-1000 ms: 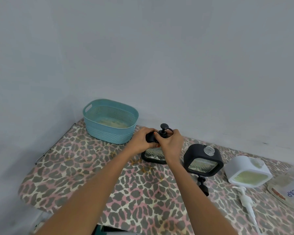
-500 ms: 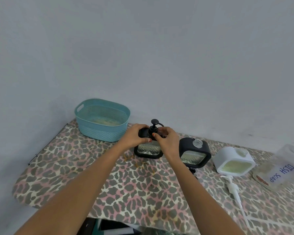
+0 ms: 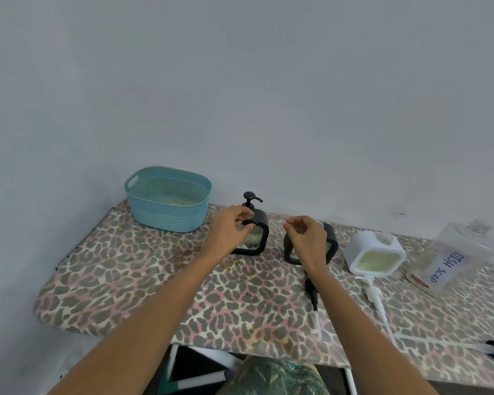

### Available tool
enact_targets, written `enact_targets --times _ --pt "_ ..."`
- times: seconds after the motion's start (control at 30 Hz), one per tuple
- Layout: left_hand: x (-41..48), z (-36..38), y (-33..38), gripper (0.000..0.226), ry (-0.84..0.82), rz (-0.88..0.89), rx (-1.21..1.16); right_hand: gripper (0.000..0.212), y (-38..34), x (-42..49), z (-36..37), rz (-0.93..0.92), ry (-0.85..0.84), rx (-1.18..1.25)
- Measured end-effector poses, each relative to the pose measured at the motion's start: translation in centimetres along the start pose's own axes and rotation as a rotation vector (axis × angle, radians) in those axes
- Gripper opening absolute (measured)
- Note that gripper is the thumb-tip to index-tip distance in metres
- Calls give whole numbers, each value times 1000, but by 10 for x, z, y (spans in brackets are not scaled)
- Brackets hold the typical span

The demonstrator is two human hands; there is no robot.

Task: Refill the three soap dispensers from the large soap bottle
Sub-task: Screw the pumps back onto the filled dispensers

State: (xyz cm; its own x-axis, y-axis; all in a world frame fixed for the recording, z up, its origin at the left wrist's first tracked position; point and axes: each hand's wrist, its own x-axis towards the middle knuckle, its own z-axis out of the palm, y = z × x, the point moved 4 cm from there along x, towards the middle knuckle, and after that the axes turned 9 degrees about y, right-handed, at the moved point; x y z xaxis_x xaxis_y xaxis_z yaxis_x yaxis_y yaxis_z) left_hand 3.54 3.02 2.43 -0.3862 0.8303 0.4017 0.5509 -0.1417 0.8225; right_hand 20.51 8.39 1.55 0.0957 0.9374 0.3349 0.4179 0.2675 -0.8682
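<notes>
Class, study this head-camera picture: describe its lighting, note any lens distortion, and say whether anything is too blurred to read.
Head view: soft, even light, faint shadows, no strong glare; the wide lens curves the front edge of the leopard-print board and stretches both forearms; it is sharp enough that DISH SOAP on the large soap bottle is legible.
</notes>
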Motion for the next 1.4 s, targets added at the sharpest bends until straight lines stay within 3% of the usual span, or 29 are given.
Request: enact_targets --times 0.2,0.37,0.63,0.8,1.17,1.4 --pt "-1 43 20 37 -125 50 2 1 21 -5 -35 44 47 -26" --pt "6 83 28 46 -176 55 10 7 56 -6 -59 137 67 -70" --pt "15 124 19 67 -257 -15 120 27 101 -15 -60 269 -35 -186" --pt "19 128 13 63 -297 -23 123 33 109 -25 -49 366 -164 -236" --pt "24 125 20 60 -356 -16 126 33 101 -28 -47 368 -238 -306" --pt "24 125 20 62 -374 -34 118 27 50 2 -77 208 -128 -216"
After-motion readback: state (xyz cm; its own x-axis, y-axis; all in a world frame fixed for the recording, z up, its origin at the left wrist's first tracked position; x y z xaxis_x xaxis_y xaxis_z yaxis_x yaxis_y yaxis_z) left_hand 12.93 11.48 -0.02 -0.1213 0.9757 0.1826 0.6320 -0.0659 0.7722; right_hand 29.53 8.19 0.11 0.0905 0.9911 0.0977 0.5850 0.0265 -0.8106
